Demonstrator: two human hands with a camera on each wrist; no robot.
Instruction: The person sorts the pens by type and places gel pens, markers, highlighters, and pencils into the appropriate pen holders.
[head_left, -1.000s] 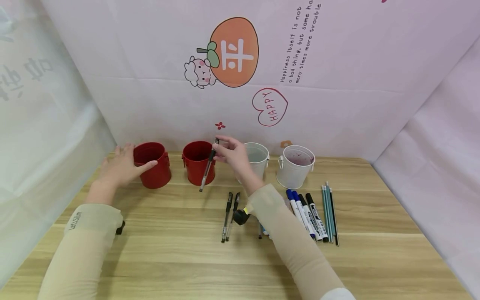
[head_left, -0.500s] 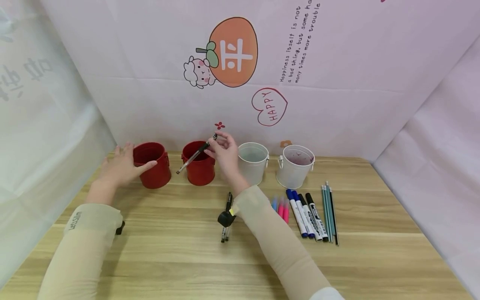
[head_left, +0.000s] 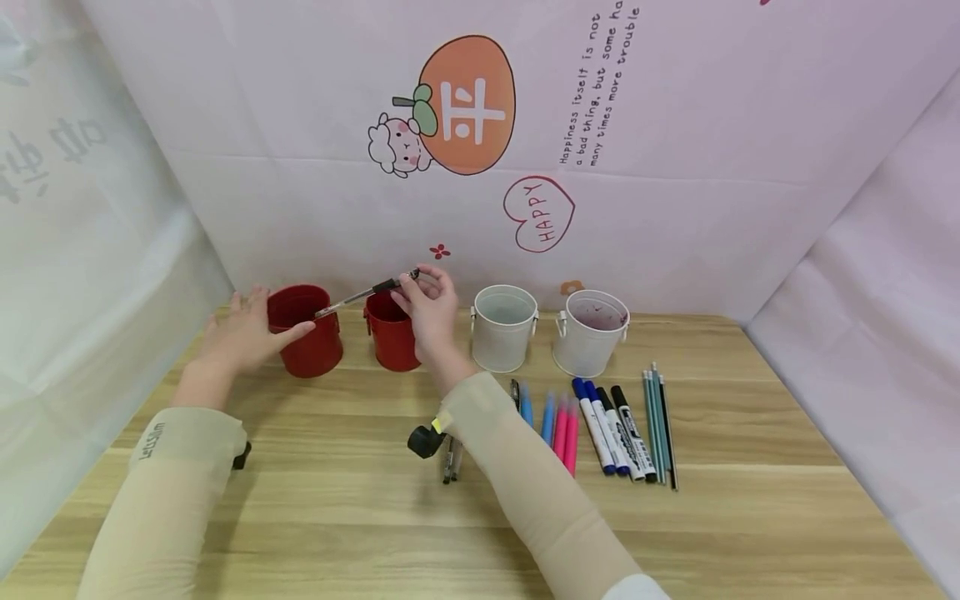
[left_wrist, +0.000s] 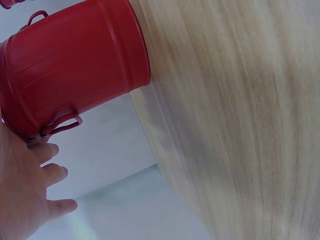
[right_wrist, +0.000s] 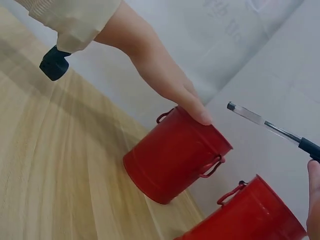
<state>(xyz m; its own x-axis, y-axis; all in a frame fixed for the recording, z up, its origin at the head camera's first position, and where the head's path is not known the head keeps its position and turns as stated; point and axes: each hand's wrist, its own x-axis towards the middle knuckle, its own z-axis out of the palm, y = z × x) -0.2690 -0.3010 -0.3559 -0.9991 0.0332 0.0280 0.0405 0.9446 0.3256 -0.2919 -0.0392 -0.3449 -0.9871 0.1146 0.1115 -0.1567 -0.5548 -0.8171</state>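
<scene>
My left hand [head_left: 242, 337] rests against the left red bucket [head_left: 311, 350], its thumb along the near rim and its fingers spread at the far-left side. In the left wrist view, several fingertips [left_wrist: 61, 172] show beside the bucket's handle. My right hand [head_left: 435, 321] pinches a black-and-clear gel pen [head_left: 358, 296] by its black end, above the second red bucket [head_left: 393, 346]. The pen slants down leftward, and its clear end overlaps the left bucket's rim in the head view. From the right wrist, the pen [right_wrist: 280, 131] appears in the air, apart from both buckets.
Two white buckets [head_left: 504, 342] stand to the right along the wall. On the wooden table [head_left: 337, 517] lie more gel pens [head_left: 450, 467], partly hidden by the right arm, blue and pink pens [head_left: 572, 433], blue and black markers [head_left: 600, 429] and several pencils [head_left: 660, 433].
My right hand has moved left, from beside the nearer white bucket to over the second red bucket. The pen has swung from steep to nearly level, pointing left. My left hand has stayed put.
</scene>
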